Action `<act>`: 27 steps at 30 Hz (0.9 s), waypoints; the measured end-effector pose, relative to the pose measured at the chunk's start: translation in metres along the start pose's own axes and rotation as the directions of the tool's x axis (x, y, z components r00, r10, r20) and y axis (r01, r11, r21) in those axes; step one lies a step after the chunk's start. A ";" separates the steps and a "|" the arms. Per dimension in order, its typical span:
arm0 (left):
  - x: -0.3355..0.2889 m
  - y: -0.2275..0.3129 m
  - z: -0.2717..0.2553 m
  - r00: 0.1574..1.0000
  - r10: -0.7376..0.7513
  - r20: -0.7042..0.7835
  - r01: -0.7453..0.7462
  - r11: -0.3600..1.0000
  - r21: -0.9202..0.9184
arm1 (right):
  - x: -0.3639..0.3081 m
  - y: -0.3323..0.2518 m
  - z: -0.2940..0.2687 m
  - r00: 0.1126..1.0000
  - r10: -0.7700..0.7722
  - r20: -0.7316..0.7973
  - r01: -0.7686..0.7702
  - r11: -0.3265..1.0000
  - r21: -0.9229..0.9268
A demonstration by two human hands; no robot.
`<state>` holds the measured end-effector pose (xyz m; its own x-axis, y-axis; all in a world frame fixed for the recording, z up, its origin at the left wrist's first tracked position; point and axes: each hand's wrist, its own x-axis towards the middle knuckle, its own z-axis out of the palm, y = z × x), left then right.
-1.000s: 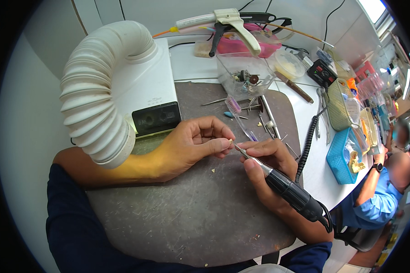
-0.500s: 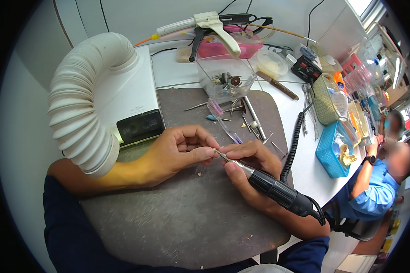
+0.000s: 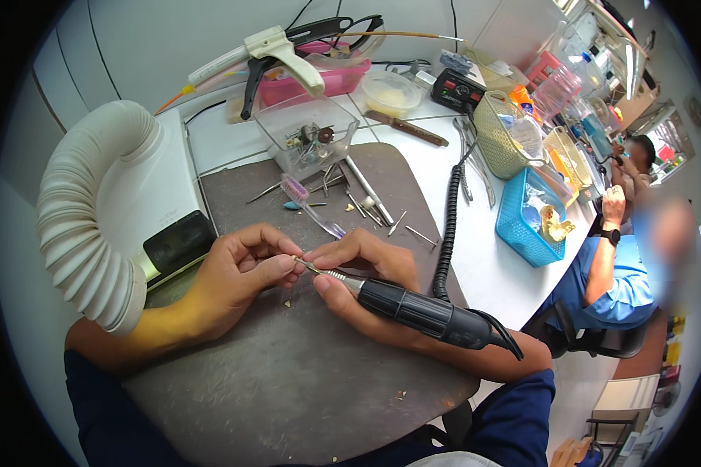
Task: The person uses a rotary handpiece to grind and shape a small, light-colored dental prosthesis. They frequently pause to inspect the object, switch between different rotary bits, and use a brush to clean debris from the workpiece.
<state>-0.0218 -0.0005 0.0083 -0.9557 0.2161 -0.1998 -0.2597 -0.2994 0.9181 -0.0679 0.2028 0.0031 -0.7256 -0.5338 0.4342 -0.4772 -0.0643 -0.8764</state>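
My right hand (image 3: 370, 265) grips a black and silver rotary handpiece (image 3: 417, 310) along its metal nose, with the thick body lying back over the wrist. Its thin tip points left, at the pinched fingers of my left hand (image 3: 249, 268). Thumb and forefinger there are closed on something tiny and pale, too small and covered to name. Both hands meet just above a dark grey work mat (image 3: 288, 381). Beyond the fingers lies a clear-handled toothbrush (image 3: 300, 194) with purple bristles.
A white ribbed hose (image 3: 86, 210) arches at left. Behind stand a clear box (image 3: 292, 152) of burs and a pink tray (image 3: 343, 82). A coiled black cord (image 3: 450, 233) runs beside the mat. Right are a blue basket (image 3: 514, 229) and a seated person in blue (image 3: 600, 280).
The whole view has swung rightward, so the bench things sit further left in the picture. Both hands stay together at the handpiece tip, with the grip unchanged.
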 end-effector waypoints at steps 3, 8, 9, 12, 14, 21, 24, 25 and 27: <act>0.001 -0.003 -0.003 1.000 0.011 0.026 -0.011 1.000 0.012 | -0.002 0.003 -0.001 1.000 -0.016 -0.013 0.016 1.000 -0.007; 0.001 -0.003 -0.003 0.999 0.020 0.033 -0.022 0.999 0.049 | -0.002 0.002 0.002 0.999 -0.029 -0.023 0.029 0.999 0.024; 0.001 -0.003 -0.003 0.999 0.021 0.036 -0.023 0.998 0.054 | -0.002 0.002 0.002 0.999 -0.030 -0.025 0.031 0.999 0.027; 0.001 -0.004 -0.005 0.999 0.033 0.040 -0.035 0.998 0.043 | -0.001 0.003 0.002 0.997 -0.073 -0.009 0.073 0.997 -0.015; 0.001 -0.005 -0.006 0.998 0.041 0.042 -0.042 0.999 0.032 | 0.000 0.003 0.001 0.996 -0.086 0.000 0.086 0.996 -0.022; 0.001 -0.005 -0.006 0.999 0.036 0.036 -0.037 0.999 0.025 | 0.000 0.004 0.002 0.997 -0.073 0.000 0.073 0.997 -0.032; 0.002 -0.004 -0.005 0.998 0.030 0.046 -0.032 0.999 0.024 | 0.000 0.005 0.001 0.998 -0.066 0.001 0.066 0.997 -0.039; 0.002 -0.004 -0.005 0.998 0.030 0.047 -0.032 0.999 0.029 | 0.000 0.005 0.001 0.997 -0.070 -0.005 0.070 0.997 -0.038; 0.002 -0.003 -0.006 0.998 0.031 0.051 -0.033 0.999 0.037 | 0.000 0.004 0.002 0.997 -0.080 -0.018 0.079 0.996 -0.035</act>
<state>-0.0233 -0.0043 0.0031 -0.9550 0.2535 -0.1540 -0.2231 -0.2714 0.9363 -0.0694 0.2008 -0.0007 -0.6941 -0.5119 0.5062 -0.5501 -0.0764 -0.8316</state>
